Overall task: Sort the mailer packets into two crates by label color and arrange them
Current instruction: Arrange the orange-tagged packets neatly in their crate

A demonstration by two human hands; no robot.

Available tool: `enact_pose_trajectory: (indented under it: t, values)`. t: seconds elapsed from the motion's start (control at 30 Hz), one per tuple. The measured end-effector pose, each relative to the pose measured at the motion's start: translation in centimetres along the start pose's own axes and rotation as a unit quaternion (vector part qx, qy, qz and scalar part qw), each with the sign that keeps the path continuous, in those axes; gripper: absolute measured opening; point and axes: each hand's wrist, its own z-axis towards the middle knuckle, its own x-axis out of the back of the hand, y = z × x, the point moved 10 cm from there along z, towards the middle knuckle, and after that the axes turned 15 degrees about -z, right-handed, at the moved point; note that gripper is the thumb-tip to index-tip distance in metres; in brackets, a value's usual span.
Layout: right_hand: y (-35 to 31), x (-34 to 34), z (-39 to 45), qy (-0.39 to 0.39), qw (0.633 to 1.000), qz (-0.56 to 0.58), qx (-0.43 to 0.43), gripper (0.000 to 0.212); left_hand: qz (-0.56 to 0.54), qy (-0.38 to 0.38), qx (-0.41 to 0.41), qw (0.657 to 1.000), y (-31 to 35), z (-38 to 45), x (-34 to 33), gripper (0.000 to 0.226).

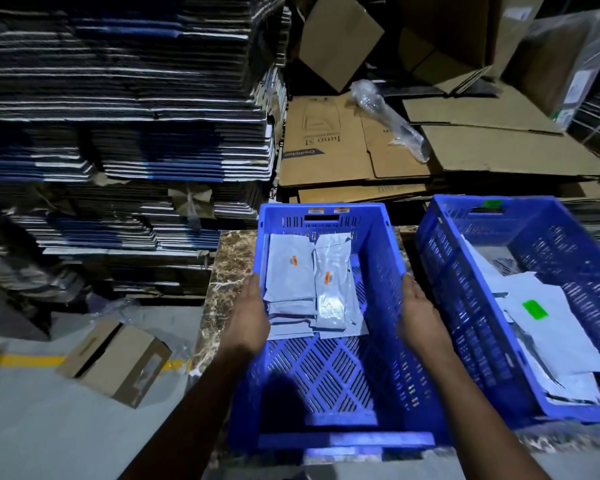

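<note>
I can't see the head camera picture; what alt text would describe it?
A person's left hand and right hand rest on the side rims of a blue crate holding grey mailer packets with orange labels. To its right a second blue crate holds packets with a green label, and flattened cardboard is stacked behind.

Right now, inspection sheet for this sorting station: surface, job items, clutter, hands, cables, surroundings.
Surface: marbled brown tabletop carrying both crates.
Job's things: left blue crate holds grey mailer packets with orange labels; right blue crate holds packets, one showing a green label.
Clutter: small cardboard box on the floor; crumpled clear plastic wrap on flattened cartons.
Grippers: left hand and right hand at the left crate's side walls, fingers straight.
Cables: nothing seen.
Surroundings: tall stacks of flattened cartons, loose brown cardboard, yellow floor line.
</note>
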Motion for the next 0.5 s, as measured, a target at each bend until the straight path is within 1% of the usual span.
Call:
enact_pose_trajectory:
  t: [0.2, 0.3, 0.37, 0.4, 0.43, 0.5]
  values:
    - [-3.4, 1.8, 0.9, 0.033, 0.999, -0.016, 0.031, 0.08, 0.014, -0.002, -0.011, 1.0, -1.3, 2.1, 1.8, 0.072]
    - [-5.1, 1.4, 2.0, 0.01, 0.999, 0.013, 0.033, 0.08, 0.028, -0.001, -0.009, 1.0, -1.8, 3.3, 3.0, 0.07]
    - [-5.7, 0.4, 2.4, -0.008, 1.0, 0.023, 0.015, 0.081, 0.043, -0.004, 0.001, 0.999, -2.2, 3.9, 3.4, 0.069]
    - [-6.2, 0.5, 2.6, 0.012, 1.0, 0.0, 0.009, 0.08, 0.054, -0.005, 0.0, 0.999, -2.3, 4.1, 3.7, 0.069]
    - [-7.1, 1.0, 2.6, 0.056, 0.997, -0.042, 0.016, 0.077, 0.078, -0.002, -0.009, 0.997, -2.2, 4.3, 3.8, 0.069]
    - [-10.1, 2.3, 2.7, 0.135, 0.985, -0.093, 0.054, 0.065, 0.183, 0.016, -0.054, 0.982, -1.0, 4.4, 3.7, 0.07]
